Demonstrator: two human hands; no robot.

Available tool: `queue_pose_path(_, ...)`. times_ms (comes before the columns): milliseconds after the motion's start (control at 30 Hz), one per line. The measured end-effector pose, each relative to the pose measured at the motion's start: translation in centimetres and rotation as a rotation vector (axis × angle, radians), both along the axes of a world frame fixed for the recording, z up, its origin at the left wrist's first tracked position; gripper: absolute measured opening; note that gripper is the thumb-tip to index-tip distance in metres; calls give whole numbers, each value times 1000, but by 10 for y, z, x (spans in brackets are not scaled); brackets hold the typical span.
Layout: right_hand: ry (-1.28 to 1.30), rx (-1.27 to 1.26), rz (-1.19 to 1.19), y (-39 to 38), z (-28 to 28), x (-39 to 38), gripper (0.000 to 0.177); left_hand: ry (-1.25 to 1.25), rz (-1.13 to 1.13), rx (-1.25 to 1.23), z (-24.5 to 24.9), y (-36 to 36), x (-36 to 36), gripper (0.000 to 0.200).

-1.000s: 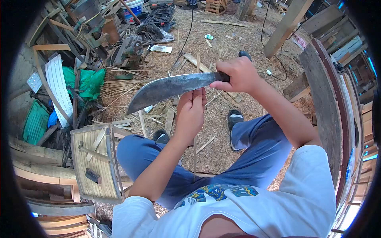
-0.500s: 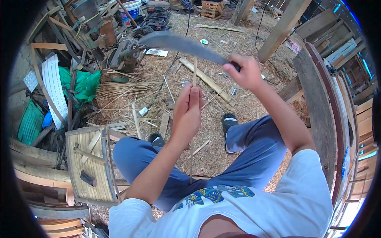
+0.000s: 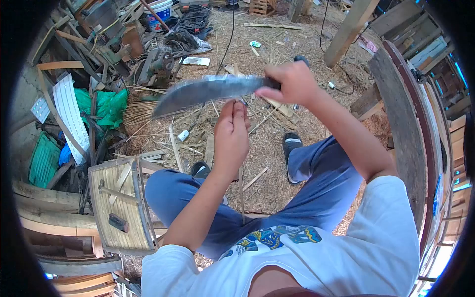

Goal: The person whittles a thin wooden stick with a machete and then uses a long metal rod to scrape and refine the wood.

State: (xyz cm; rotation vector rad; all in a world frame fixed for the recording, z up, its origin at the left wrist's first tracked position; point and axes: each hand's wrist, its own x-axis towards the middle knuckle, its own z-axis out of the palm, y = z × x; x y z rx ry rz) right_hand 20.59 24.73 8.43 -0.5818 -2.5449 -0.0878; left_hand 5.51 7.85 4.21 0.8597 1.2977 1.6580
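Note:
My right hand [image 3: 292, 83] is closed around the dark handle of a machete with a broad, curved blade [image 3: 200, 92]. The blade reaches leftward, its tip slanting down, and overlaps the space just above my left fingertips. Upright in front of me, my left hand [image 3: 231, 134] pinches a thin wooden stick between thumb and fingers. Below that hand the stick [image 3: 242, 198] runs down toward my lap between my knees. In this view the blade covers the stick's upper part.
On my left stands a small wooden stool [image 3: 116, 193] with a dark block [image 3: 118, 222] on it. A bundle of thin sticks [image 3: 141, 113] lies on the shavings-covered ground, near a green plastic sheet [image 3: 110, 106]. A long weathered board [image 3: 396, 119] stands along my right.
The machete has come down and to the left, its tip swinging lower, so the blade now sits just above my left hand. My left hand still grips the stick, almost unmoved.

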Motion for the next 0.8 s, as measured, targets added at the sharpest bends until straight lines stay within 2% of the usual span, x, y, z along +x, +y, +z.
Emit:
queue_pose_path(167,211,-267,-461,49,2,20,65,49,-81,39,8,-12,2,25)
queue_pose_path(300,224,-379,-397,22,2,32,56,-8,-68,60,4,-9,0,26)
queue_pose_path(433,160,-151,-37,-5,4,17,41,52,-36,-16,11,-11,-3,28)
queue_pose_path(567,-30,-48,94,-21,5,5,53,163,-7,-84,-2,-9,-6,28)
queue_pose_path(667,-41,-25,90,-24,8,-2,55,-5,-20,-38,2,-10,-4,27)
queue_pose_path(800,-75,-4,80,-21,7,-4,57,-29,0,51,0,-7,0,21)
